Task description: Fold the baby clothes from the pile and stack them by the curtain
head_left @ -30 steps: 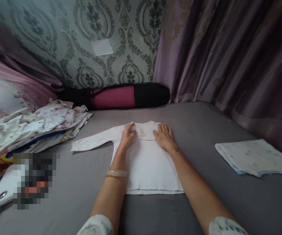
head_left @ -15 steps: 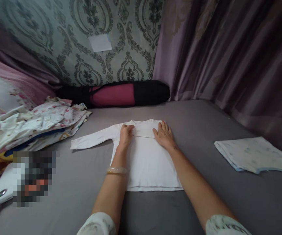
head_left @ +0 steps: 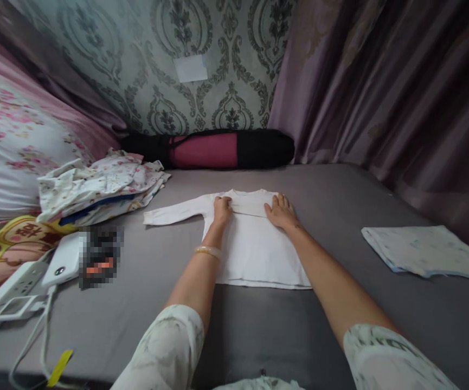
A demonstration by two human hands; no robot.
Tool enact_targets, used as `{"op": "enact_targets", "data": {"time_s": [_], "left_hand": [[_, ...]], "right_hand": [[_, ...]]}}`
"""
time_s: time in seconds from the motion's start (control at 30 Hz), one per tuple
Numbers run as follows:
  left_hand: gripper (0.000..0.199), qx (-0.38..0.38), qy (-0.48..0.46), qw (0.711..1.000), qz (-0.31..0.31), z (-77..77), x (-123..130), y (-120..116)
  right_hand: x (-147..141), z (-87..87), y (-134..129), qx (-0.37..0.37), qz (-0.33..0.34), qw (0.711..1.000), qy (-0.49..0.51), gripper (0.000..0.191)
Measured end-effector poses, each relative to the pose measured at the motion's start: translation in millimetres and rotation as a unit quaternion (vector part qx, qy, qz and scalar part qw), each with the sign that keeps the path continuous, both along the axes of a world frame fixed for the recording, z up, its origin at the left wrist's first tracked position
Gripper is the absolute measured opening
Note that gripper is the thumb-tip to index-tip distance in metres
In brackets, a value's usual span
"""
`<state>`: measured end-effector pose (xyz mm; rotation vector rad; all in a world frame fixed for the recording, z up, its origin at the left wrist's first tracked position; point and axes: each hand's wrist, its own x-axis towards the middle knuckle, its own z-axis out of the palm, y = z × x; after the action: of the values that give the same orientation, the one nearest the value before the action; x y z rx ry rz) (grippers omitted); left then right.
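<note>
A small white long-sleeved shirt [head_left: 261, 252] lies on the grey bed sheet, its neckline toward the wall. One sleeve stretches out to the left; the other is folded across the upper chest. My left hand [head_left: 222, 210] is closed at the left end of the folded sleeve, near the shoulder, its fingertips curled over the fabric. With fingers spread, my right hand [head_left: 281, 211] rests flat on the shirt's right shoulder, over the fold.
Folded clothes [head_left: 104, 187] are piled at the left by a floral pillow [head_left: 18, 135]. A power strip [head_left: 10, 292] and a white power bank [head_left: 64, 257] lie lower left. A folded cloth [head_left: 425, 250] is at right, a long black-and-red bag [head_left: 205, 150] by the wall.
The view has shifted, showing more of the left side, including the power strip and cables. Both hands remain at about the same places on the shirt.
</note>
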<state>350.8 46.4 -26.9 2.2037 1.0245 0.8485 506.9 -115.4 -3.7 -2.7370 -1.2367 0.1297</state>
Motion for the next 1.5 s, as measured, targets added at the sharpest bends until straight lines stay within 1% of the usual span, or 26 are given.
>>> {"op": "enact_targets", "data": {"time_s": [0.1,0.2,0.3,0.4,0.47,0.53,0.63,0.73,0.8,0.97,1.07,1.2,1.3,1.4,1.5], "left_hand": [[0.033,0.008,0.013,1.0,-0.007,2.6,-2,-3],[0.036,0.025,0.018,0.999,-0.018,5.3,-6,-10],[0.037,0.048,0.048,0.997,-0.029,10.7,-14,-16],[0.038,0.063,0.1,0.991,-0.062,20.0,-26,-14],[0.038,0.058,0.117,0.987,-0.091,27.0,-34,-12],[0.036,0.045,0.122,0.985,-0.111,33.5,-44,-10],[0.034,0.008,0.102,0.989,-0.108,40.3,-60,-14],[0.033,-0.048,0.064,0.992,-0.098,43.8,-75,-19],[0.033,-0.093,0.036,0.99,-0.095,45.5,-83,-19],[0.034,-0.215,-0.053,0.974,-0.049,50.8,-101,-6],[0.033,-0.255,-0.088,0.963,-0.006,54.1,-113,2],[0.031,-0.274,-0.13,0.951,0.062,55.9,-130,8],[0.029,-0.273,-0.145,0.946,0.099,56.5,-139,13],[0.027,-0.267,-0.144,0.945,0.122,57.9,-145,16],[0.027,-0.265,-0.14,0.944,0.137,59.3,-147,17]], "right_hand": [[1,-0.4,0,0.0,0.001,1.0,0.006,0.071],[-1,-0.5,-1,0.003,-0.002,1.0,0.001,0.071],[-3,1.6,-2,0.003,-0.002,1.0,0.001,0.07],[-4,7.0,-2,-0.007,-0.005,1.0,0.007,0.069],[-5,11.6,-1,-0.021,-0.004,1.0,0.007,0.069],[-8,15.3,2,-0.021,0.01,1.0,-0.007,0.065],[-20,16.9,9,0.0,0.039,0.999,-0.004,0.061],[-38,14.1,17,-0.002,0.041,0.998,0.039,0.066],[-51,12.0,23,-0.003,0.036,0.998,0.049,0.069],[-79,12.2,41,-0.013,0.053,0.997,0.049,0.073],[-96,15.1,53,-0.019,0.082,0.995,0.056,0.073],[-122,16.7,70,0.004,0.127,0.99,0.066,0.072],[-136,13.6,78,0.022,0.147,0.987,0.056,0.073],[-141,8.9,82,0.027,0.148,0.988,0.039,0.073],[-140,6.3,83,0.028,0.15,0.988,0.032,0.074]]}}
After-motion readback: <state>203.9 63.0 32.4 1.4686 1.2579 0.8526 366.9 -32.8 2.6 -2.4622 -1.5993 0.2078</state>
